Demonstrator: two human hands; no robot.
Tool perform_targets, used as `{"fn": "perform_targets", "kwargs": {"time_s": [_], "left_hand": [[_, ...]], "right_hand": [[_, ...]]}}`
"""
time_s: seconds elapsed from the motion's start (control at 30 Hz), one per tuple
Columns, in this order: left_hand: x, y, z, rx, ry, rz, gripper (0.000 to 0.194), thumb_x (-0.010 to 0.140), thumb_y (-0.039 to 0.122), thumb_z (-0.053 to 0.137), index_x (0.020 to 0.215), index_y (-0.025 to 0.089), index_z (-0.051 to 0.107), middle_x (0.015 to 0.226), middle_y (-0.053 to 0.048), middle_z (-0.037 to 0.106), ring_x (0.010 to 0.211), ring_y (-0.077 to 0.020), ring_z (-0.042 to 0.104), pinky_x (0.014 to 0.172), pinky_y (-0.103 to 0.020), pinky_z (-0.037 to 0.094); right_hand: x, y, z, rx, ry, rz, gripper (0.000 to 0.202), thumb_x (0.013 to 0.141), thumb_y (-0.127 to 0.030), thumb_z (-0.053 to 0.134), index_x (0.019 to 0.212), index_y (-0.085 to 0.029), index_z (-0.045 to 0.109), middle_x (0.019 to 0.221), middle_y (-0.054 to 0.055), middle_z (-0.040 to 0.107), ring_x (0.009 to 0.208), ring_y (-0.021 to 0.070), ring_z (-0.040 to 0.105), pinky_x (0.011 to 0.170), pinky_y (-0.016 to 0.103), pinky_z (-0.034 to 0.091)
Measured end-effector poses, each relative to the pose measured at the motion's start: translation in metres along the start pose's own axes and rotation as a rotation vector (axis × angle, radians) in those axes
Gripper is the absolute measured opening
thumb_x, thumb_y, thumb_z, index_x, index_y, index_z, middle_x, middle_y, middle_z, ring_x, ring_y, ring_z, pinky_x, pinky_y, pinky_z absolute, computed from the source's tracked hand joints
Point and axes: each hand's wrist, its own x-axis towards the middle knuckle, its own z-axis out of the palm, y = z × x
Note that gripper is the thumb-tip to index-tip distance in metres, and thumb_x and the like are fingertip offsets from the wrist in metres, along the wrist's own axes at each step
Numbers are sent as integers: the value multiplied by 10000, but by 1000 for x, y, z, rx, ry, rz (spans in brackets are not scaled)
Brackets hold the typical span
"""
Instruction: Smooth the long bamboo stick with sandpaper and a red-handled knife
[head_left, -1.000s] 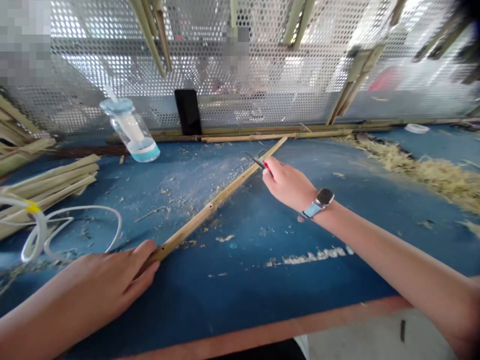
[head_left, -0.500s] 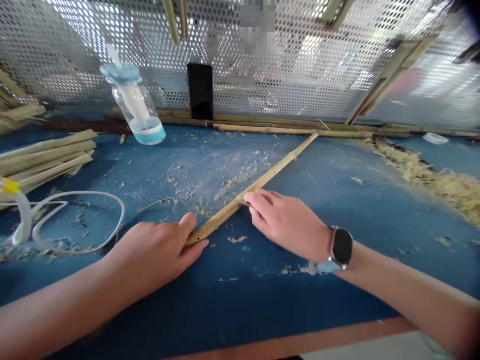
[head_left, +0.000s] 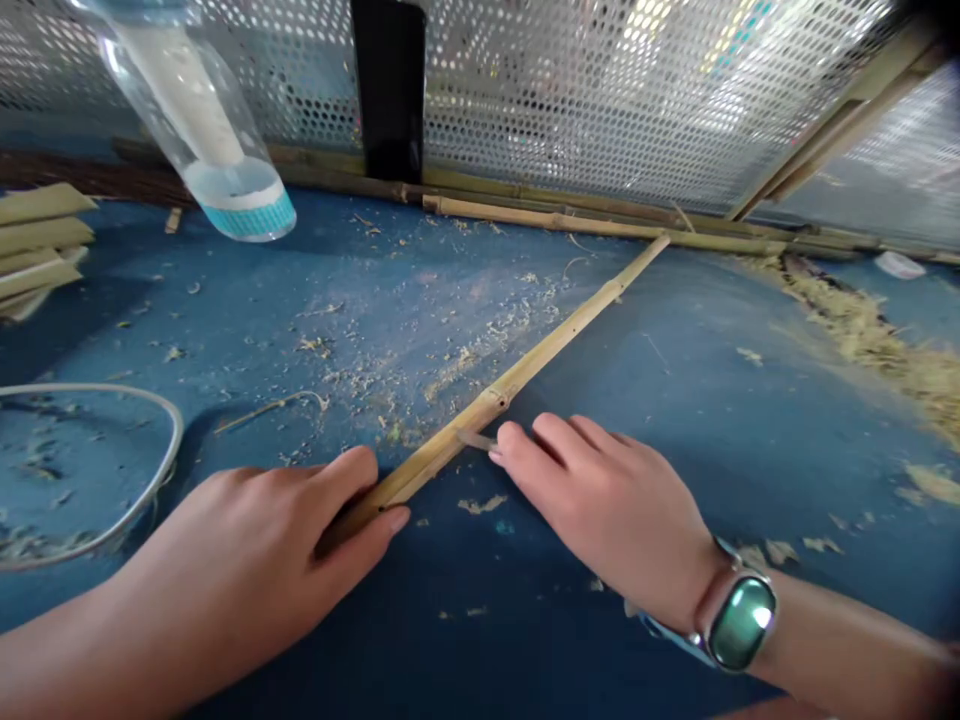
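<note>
A pale split bamboo strip point(head_left: 559, 345) runs diagonally over the blue table point(head_left: 570, 610), its far end by the poles at the back. My left hand point(head_left: 281, 540) is closed around its near end, thumb along the side. My right hand point(head_left: 600, 500), below the strip, pinches a thin, narrow blade point(head_left: 476, 440). The blade's tip meets the strip just on the near side of a node; most of the tool is hidden in my fingers. A watch point(head_left: 739, 620) is on my right wrist.
A clear bottle point(head_left: 240, 190) and a black phone point(head_left: 390, 95) stand at the back by a perforated metal screen point(head_left: 525, 120). Bamboo poles point(head_left: 600, 225) lie along it. Bamboo pieces point(head_left: 41, 235) and a white cable loop point(head_left: 169, 430) are left; shavings point(head_left: 862, 330) are heaped right.
My right hand has drawn the blade toward my left hand, from beyond the node to its near side. The view has tilted down and come closer. My left hand keeps its hold.
</note>
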Motion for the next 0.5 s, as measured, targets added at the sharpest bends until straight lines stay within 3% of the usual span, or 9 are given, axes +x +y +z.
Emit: {"fn": "perform_targets", "kwargs": {"time_s": [0.17, 0.37, 0.43, 0.5], "left_hand": [[-3, -11, 14, -12, 106, 42, 507, 854, 789, 359, 814, 361, 627, 444, 37, 570, 405, -219, 511, 507, -350, 219], [-6, -16, 21, 26, 129, 50, 479, 873, 779, 382, 809, 365, 614, 434, 50, 575, 399, -213, 529, 485, -340, 216], [-7, -16, 22, 30, 136, 51, 461, 874, 771, 406, 819, 363, 614, 466, 52, 609, 408, -206, 537, 489, -338, 218], [-7, -16, 23, 16, 136, 42, 453, 860, 774, 437, 828, 359, 616, 515, 47, 652, 435, -205, 560, 498, -336, 220]], "right_hand": [[1, -2, -2, 5, 13, -15, 200, 1010, -126, 517, 1045, -228, 686, 746, 21, 616, 627, 169, 513, 565, 334, 389], [1, -5, -5, 3, 25, -15, 208, 1027, -140, 506, 1060, -224, 694, 745, 27, 618, 626, 170, 498, 569, 338, 395], [1, -9, -4, 30, 18, -3, 206, 1062, -228, 489, 1043, -208, 693, 757, 39, 622, 647, 178, 506, 570, 344, 392], [2, -12, -3, 72, -2, 22, 327, 1096, -383, 437, 954, -210, 676, 751, 51, 615, 663, 191, 507, 566, 352, 382]]}}
